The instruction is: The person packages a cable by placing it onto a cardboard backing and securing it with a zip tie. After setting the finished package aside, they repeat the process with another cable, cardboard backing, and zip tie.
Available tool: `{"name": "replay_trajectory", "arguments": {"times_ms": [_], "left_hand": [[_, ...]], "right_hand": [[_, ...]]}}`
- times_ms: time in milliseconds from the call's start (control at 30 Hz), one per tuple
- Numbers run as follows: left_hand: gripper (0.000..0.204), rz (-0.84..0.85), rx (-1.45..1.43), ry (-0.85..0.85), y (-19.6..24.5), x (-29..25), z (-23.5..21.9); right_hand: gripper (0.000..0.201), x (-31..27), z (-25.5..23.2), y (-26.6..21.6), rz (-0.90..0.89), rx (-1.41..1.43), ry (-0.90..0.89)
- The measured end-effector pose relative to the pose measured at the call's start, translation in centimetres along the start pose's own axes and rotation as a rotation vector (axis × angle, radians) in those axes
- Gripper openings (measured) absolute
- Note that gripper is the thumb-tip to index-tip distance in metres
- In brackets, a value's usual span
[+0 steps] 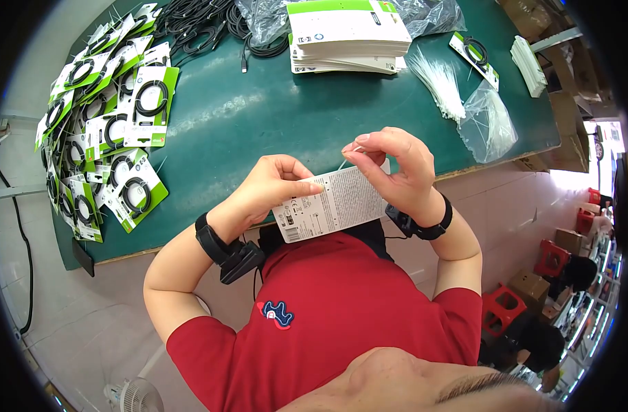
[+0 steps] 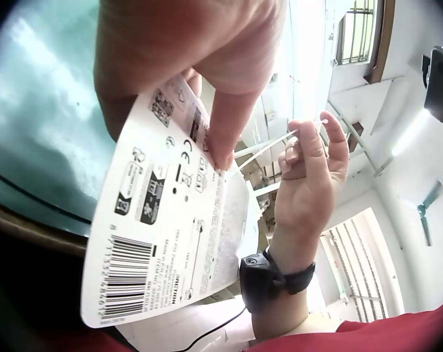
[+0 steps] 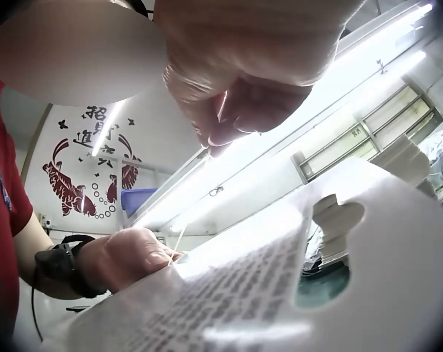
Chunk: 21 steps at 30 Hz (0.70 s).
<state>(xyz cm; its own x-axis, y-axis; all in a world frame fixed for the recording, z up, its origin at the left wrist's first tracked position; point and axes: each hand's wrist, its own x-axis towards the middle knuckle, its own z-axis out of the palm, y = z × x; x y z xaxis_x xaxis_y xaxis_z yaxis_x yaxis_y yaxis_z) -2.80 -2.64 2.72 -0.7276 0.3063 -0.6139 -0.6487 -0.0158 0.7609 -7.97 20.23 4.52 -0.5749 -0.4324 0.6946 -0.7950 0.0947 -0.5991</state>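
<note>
We cannot see the front of the printed card (image 1: 331,204); only its text-and-barcode back shows, held above the desk's (image 1: 273,117) near edge. Our left hand (image 1: 273,187) pinches the card, while our right hand (image 1: 396,168) pinches a thin white tie (image 1: 346,159), its lower end hidden behind the card. Finished carded cables (image 1: 108,130) crowd the desk's left edge, a card stack (image 1: 345,34) the far edge.

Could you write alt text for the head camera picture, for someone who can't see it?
A person's left hand holds a printed packaging card while the right hand pinches a thin white tie above it, over a green table with packaged cables.
</note>
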Motion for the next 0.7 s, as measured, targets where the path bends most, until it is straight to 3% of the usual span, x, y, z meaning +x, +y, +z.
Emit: {"name": "replay_trajectory", "arguments": {"times_ms": [267,400,500,700], "left_hand": [[0.017,-0.001,-0.024,0.009,-0.3,0.2,-0.1],[0.017,0.014,-0.028,0.000,-0.6,0.4,-0.2],[0.018,0.025,-0.034,-0.010,-0.7,0.4,-0.1],[0.017,0.025,-0.095,-0.022,-1.2,-0.2,0.0]], "right_hand": [[0.035,-0.5,0.3,0.8,-0.088,-0.039,-0.026],[0.027,-1.1,1.0,0.6,-0.011,0.010,-0.041],[0.018,-2.0,1.4,-0.1,0.135,-0.036,-0.218],[0.017,-3.1,2.0,-1.0,0.066,-0.138,-0.251]]}}
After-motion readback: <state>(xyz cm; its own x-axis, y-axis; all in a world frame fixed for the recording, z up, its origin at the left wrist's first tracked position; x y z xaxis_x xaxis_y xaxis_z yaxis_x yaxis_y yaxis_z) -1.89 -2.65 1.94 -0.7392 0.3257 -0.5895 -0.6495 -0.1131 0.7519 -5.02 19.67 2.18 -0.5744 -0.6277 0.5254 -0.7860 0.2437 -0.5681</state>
